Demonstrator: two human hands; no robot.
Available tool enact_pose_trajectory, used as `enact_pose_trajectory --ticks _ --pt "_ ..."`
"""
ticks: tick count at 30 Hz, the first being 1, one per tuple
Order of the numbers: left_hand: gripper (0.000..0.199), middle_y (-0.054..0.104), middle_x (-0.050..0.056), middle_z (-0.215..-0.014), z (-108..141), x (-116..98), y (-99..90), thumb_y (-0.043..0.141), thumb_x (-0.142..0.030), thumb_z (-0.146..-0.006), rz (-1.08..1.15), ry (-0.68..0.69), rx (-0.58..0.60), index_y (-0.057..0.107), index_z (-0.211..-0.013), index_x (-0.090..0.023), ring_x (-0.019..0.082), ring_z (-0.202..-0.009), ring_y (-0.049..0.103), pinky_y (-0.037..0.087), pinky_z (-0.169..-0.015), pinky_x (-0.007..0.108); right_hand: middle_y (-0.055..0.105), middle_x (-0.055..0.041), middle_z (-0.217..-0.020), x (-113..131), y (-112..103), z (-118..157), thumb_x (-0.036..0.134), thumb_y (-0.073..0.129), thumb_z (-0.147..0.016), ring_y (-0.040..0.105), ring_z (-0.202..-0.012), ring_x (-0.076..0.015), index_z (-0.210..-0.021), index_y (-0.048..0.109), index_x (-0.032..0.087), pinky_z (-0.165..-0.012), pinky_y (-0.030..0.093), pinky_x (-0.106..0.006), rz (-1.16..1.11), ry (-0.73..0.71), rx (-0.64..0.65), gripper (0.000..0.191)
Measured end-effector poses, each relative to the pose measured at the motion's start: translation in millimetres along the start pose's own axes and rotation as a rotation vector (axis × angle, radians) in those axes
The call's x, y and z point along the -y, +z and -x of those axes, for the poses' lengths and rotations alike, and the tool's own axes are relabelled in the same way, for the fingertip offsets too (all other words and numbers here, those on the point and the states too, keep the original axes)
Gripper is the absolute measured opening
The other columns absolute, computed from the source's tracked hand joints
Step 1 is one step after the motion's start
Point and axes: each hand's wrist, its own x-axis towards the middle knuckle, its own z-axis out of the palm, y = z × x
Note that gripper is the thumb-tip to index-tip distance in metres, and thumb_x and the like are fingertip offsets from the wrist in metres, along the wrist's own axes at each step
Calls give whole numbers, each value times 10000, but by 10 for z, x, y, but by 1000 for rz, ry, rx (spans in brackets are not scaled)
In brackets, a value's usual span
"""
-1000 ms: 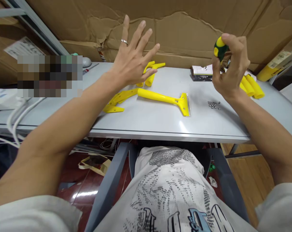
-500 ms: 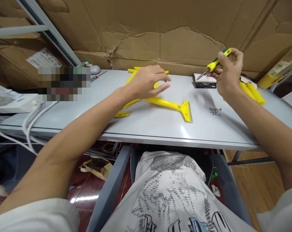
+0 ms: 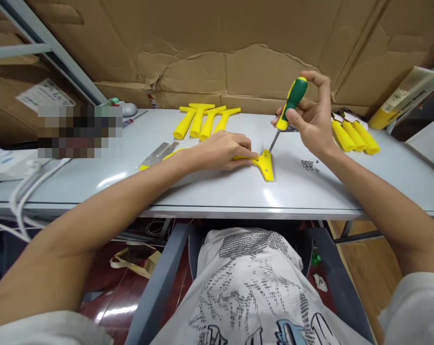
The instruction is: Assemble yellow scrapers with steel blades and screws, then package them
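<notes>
A yellow scraper (image 3: 266, 165) lies on the white table, its wide head and thin blade edge toward the right. My left hand (image 3: 228, 151) grips its handle, with fingers and thumb closed near the head. In my right hand (image 3: 312, 112) is a green and yellow screwdriver (image 3: 294, 98), tilted, its metal tip at the upper part of the scraper's head. Whether the tip sits in a screw is too small to tell. Small metal screws (image 3: 308, 165) lie in a loose pile right of the scraper.
Several yellow handles (image 3: 205, 120) lie at the back, with clear flat pieces (image 3: 159, 154) nearer the left forearm. More yellow handles (image 3: 355, 136) rest at the right. White cables (image 3: 17, 196) hang over the left edge. Cardboard (image 3: 238, 52) stands behind the table.
My left hand has come down and closed on the scraper's handle. The screwdriver has moved left from the small black box to the scraper's head and now stands more upright. The view has shifted slightly.
</notes>
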Motion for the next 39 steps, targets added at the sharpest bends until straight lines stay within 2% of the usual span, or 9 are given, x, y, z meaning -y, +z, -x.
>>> enact_pose_trajectory --ticks 7,15,20,27,33,36,39 --pt "328 775 86 -1079 1 -8 -2 536 -390 -1119 -38 8 9 789 -1303 -290 188 -884 703 454 -701 294 767 8 -1035 -284 -28 3 664 799 -870 803 -1015 -296 -1365 395 495 -786 686 -500 17 -24 47 661" --pt "305 775 82 -1060 3 -7 5 567 -376 -1111 -26 18 -16 794 -1295 -286 183 -863 701 449 -696 291 759 24 -1086 -161 60 64 673 839 -835 754 -982 -263 -1329 413 467 -923 664 -548 -57 62 32 685" --pt "306 776 84 -1071 2 -11 1 567 -388 -1111 -12 4 -7 796 -1291 -292 181 -864 698 449 -690 290 750 24 -1068 -127 66 56 691 843 -822 766 -986 -259 -1322 399 456 -960 671 -554 -56 67 45 708" --pt "336 777 81 -1083 2 -6 19 536 -406 -1123 -7 -16 7 788 -1316 -297 183 -878 697 447 -690 288 756 13 -1174 -26 8 13 666 882 -793 789 -1063 -266 -1308 415 458 -831 706 -490 -91 125 151 726" --pt "319 777 77 -1051 9 -2 26 561 -411 -1118 5 -12 -15 797 -1302 -300 172 -838 690 426 -665 276 783 19 -1139 8 -105 -40 542 957 -752 787 -1087 -280 -1303 436 444 -879 699 -545 -142 188 239 764" --pt "313 775 76 -1040 5 -7 23 567 -408 -1115 15 -10 -23 798 -1300 -304 173 -827 690 437 -667 278 779 27 -1086 47 -121 -54 516 976 -737 793 -1051 -282 -1280 455 436 -888 700 -563 -125 206 228 757" --pt "334 773 81 -1049 0 -18 19 545 -414 -1120 -9 -11 -2 786 -1323 -302 180 -838 694 458 -677 282 773 40 -1022 58 -112 -69 546 1001 -688 792 -986 -275 -1236 473 435 -829 712 -531 -92 203 190 769"
